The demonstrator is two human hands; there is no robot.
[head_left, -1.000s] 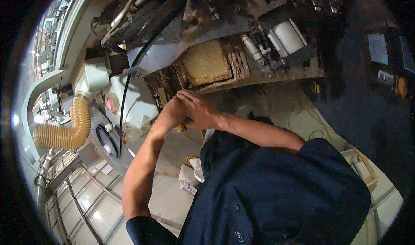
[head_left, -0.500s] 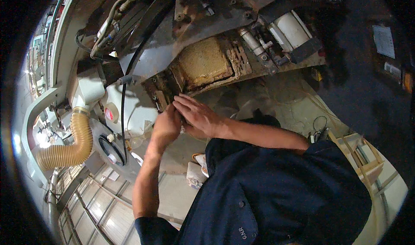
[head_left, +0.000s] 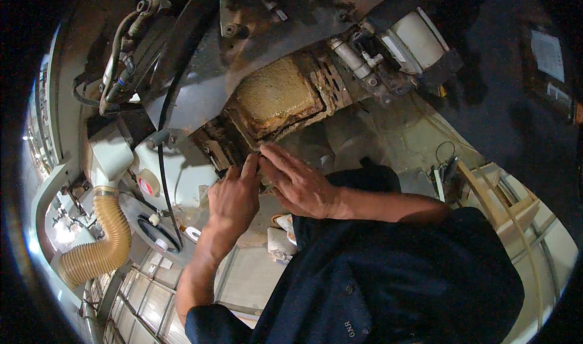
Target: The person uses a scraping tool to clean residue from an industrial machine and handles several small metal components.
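My left hand (head_left: 234,195) and my right hand (head_left: 299,185) meet at the lower corner of a rusty, crusted metal block (head_left: 276,92) set in a dark machine body (head_left: 285,16). The fingertips of both hands press against the block's dark lower edge (head_left: 258,159), left fingers pointing up, right fingers reaching in from the right. Whether a small part sits between the fingertips is hidden. My dark blue sleeve and shirt (head_left: 395,277) fill the lower right.
A white cylinder with metal fittings (head_left: 419,37) sits right of the block. Black cables (head_left: 167,186) and grey hoses (head_left: 118,64) hang at left. A tan ribbed duct (head_left: 100,247) curves at lower left beside white housings (head_left: 179,180). A wooden frame (head_left: 504,204) stands at right.
The view has drawn closer to the rusty block. Both hands stay at its lower corner, with the left hand shifted slightly lower and its fingers more extended.
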